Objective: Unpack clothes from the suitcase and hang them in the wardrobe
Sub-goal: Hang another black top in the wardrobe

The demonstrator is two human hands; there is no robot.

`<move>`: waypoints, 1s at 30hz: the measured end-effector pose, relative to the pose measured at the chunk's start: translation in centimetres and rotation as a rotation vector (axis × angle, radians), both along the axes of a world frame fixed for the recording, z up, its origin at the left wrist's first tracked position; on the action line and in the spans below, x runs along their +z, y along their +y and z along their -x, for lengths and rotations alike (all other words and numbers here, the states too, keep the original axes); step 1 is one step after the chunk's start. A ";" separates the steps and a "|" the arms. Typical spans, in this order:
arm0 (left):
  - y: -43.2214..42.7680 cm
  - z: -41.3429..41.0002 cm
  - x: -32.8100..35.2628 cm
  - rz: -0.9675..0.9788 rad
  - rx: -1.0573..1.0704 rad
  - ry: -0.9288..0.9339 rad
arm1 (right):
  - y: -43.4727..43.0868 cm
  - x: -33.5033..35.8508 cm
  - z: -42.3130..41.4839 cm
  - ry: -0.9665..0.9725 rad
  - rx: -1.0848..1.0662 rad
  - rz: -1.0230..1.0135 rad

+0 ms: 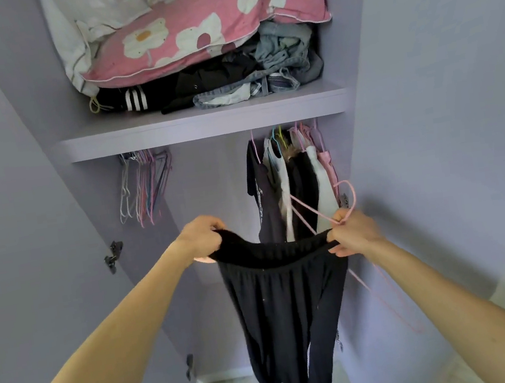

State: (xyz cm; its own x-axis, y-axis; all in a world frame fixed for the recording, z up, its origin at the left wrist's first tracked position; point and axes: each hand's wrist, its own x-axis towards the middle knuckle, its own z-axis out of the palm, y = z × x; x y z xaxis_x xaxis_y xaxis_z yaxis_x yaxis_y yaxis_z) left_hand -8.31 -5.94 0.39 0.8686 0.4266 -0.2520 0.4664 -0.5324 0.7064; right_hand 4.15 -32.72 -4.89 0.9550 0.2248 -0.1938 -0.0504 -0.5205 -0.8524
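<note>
While we are facing the open wardrobe (367,142), the head view is showing both hands raised below its shelf (202,123). Our left hand (202,235) is gripping one end of the waistband of a black garment (286,300); our right hand (352,232) is pinching the other end together with a pink hanger (354,195). The garment is hanging free between them, in front of the hung clothes (295,185) and not yet on any rail. We are judging it light, soft and limp, its gathered waistband stretchy. Taking hold at the waistband ends is spreading it flat, though thin wire is likely offering little grip against slipping.
</note>
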 end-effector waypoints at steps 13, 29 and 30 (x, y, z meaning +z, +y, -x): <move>-0.1 1.0 -0.4 0.480 0.181 -0.142 | -0.7 -0.8 -0.3 0.153 -0.054 -0.108; -3.3 -0.6 4.5 0.341 -0.134 -0.246 | 1.5 5.6 1.4 0.274 -0.386 -1.328; -2.7 -0.8 4.6 0.387 -0.109 -0.255 | 1.9 5.9 1.6 0.260 -0.390 -1.355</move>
